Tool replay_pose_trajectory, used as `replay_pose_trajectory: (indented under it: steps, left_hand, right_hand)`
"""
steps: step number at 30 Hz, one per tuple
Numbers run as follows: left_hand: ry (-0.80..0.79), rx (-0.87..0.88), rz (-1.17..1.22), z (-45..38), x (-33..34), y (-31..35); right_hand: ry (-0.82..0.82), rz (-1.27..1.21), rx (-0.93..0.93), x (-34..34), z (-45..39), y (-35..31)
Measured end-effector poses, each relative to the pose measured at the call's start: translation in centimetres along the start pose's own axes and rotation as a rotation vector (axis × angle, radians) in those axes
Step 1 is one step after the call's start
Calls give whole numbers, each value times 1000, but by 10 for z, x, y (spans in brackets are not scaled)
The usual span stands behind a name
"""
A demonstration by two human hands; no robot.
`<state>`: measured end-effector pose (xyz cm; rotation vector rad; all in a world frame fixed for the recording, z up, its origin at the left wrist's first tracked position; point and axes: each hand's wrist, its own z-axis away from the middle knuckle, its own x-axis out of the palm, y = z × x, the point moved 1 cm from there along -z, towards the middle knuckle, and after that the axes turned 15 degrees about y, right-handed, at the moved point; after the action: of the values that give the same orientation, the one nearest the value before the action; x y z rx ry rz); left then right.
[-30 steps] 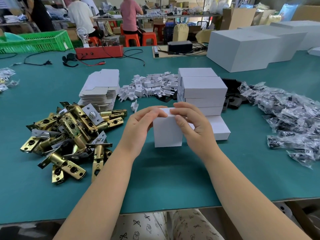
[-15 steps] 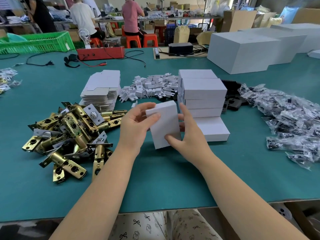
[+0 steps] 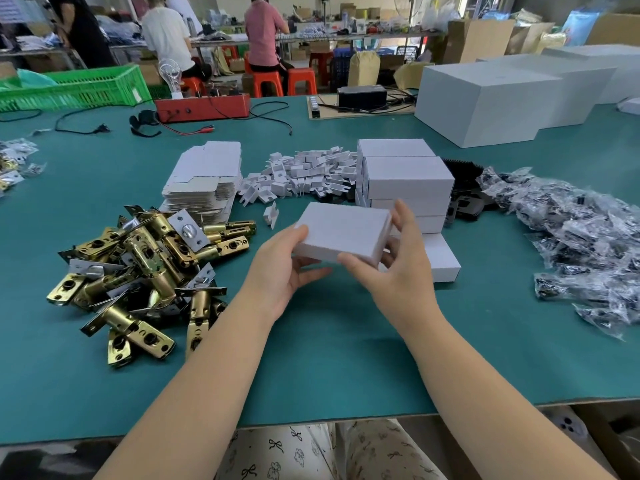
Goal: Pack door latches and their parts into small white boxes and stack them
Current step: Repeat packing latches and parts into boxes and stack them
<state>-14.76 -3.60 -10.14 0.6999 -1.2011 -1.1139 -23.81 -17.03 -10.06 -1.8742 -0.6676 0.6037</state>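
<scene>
1. Hands hold one closed small white box (image 3: 343,232) in the air above the counter (image 3: 311,358). The left hand (image 3: 277,271) grips its near left corner, thumb on top and fingers curled beneath. The right hand (image 3: 398,268) pinches the right end, with the thumb at the near corner.
2. Just behind the held box stands the stack of finished boxes (image 3: 408,188), several layers high, with one lower box (image 3: 443,258) beside it on the counter.
3. I judge that this box is packed and goes to the stack next.
4. Much work is left: a pile of brass latches (image 3: 145,268) on the left, flat box blanks (image 3: 204,178), white inserts (image 3: 304,174) and bagged parts (image 3: 581,237).
5. What lies inside the closed boxes is hidden, and the bag contents are too small to tell.
</scene>
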Motion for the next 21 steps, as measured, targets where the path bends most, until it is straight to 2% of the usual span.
replay_pose_trajectory:
  steps: [2,6,9,13,15,21]
  left_hand:
    - [-26,88,-197,3,3,-3]
    - [-152,299,-533,9,10,-12]
    - [-271,457,-705,14,24,-17]
    - [-306,652,-970,13,36,-19]
    - [-303,699,-1020,14,41,-21]
    - [-153,838,-1111,21,52,-38]
  right_hand:
    - [47,-23,46,-8,-5,0]
    - [79,187,-61,-32,-16,3]
    - [19,316,-7,-54,-29,9]
    - [-26,365,50,-80,-42,22]
    - [-25,321,83,-88,-45,29]
    - [-47,290,124,-91,-44,41]
